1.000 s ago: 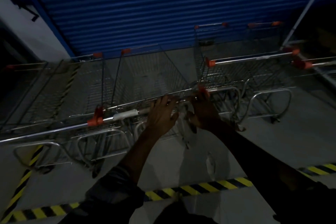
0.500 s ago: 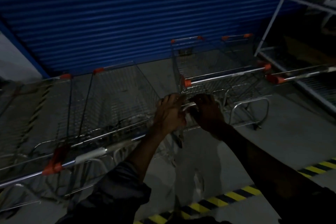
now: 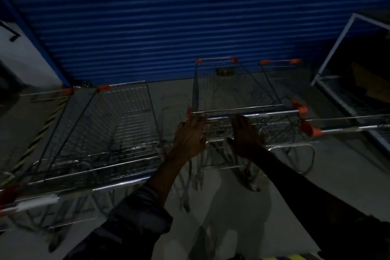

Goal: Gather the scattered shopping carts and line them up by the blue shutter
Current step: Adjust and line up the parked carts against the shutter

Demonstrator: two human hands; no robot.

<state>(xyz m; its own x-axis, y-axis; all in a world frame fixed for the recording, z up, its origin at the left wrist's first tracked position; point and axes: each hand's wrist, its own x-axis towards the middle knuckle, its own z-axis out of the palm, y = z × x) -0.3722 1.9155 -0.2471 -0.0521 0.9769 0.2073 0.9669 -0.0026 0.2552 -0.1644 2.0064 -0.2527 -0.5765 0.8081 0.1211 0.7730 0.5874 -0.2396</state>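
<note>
Steel cart ahead, left hand, right hand on its handle, grip unclear

Far-right cart partly beyond frame edge.
</note>
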